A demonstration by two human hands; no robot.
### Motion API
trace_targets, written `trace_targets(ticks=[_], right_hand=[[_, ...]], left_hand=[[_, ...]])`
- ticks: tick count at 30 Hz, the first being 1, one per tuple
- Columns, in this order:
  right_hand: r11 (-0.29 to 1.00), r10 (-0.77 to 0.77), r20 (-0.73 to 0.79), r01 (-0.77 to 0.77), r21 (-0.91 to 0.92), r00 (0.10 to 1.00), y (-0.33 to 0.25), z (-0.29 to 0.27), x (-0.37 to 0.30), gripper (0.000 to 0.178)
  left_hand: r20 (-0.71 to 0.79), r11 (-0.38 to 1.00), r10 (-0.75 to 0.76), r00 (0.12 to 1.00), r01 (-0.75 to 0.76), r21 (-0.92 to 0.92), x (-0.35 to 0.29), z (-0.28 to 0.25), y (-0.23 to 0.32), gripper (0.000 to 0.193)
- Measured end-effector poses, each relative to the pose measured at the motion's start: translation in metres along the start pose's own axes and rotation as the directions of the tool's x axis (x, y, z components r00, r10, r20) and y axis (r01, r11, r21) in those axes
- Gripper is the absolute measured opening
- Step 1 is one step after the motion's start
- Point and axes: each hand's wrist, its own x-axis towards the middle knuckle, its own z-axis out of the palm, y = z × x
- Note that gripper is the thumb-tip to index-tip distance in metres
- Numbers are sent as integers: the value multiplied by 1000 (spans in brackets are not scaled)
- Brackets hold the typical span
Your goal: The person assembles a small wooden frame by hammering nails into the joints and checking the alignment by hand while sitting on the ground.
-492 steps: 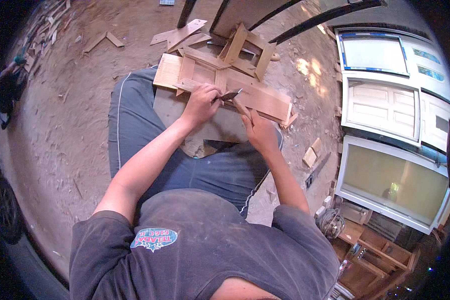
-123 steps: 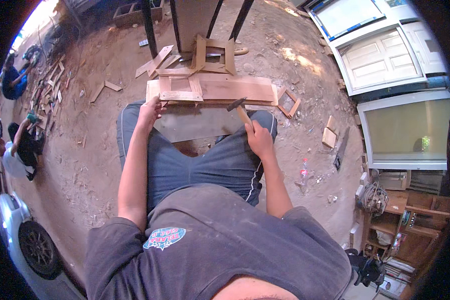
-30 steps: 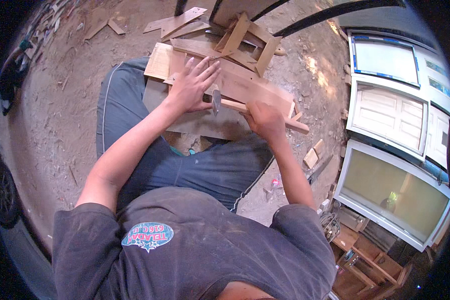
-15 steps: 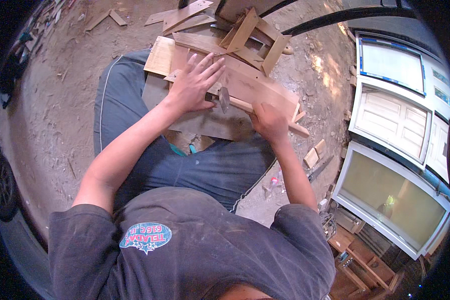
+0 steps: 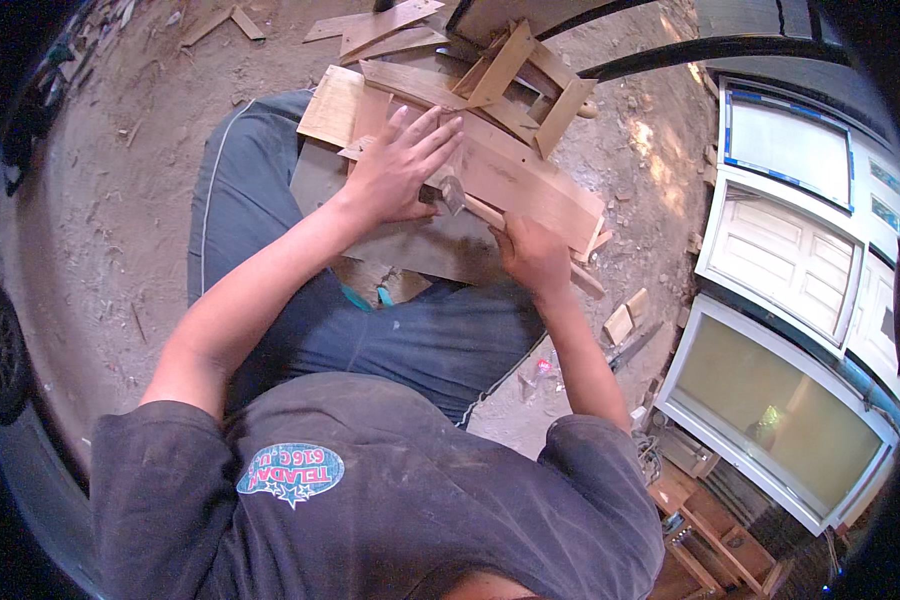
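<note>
A person sits on dusty ground, seen from above, with a wooden plank [image 5: 530, 185] lying across their lap. The left hand [image 5: 400, 165] rests flat on the plank, fingers spread and released, gripping nothing; the plank lies directly under the palm and runs on past the fingertips toward the right hand. The right hand [image 5: 535, 255] is clenched around the wooden handle of a hammer [image 5: 470, 203]. The handle leaves the fist toward the left hand, and the dark metal head sits just beside the left thumb, at the near edge of the plank. Whether the head touches the wood cannot be told.

Under the plank, nearer the body than both hands, lies a grey flat board [image 5: 410, 240] on the person's blue trousers [image 5: 420, 330]. Beyond the left fingertips stands a loose pile of wooden frame pieces [image 5: 510, 75]. Further out from the right hand, white panelled doors [image 5: 780, 250] lean together, and small wood offcuts [image 5: 625, 320] lie on the ground just past the right wrist.
</note>
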Motion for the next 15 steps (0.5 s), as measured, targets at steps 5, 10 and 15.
trace_targets(ticks=[5, 10, 15], right_hand=[[984, -50, -186, 80, 160, 981, -3, -10, -1, 21], [995, 71, -96, -64, 74, 993, -3, -10, 4, 21], [996, -14, -177, 28, 80, 984, 0, -5, 1, 22]], left_hand=[[-27, 999, 2, 1000, -3, -40, -2, 2, -1, 122], [30, 998, 6, 1000, -8, 66, -1, -5, 0, 115], [9, 1000, 2, 1000, -2, 25, -1, -1, 1, 118]])
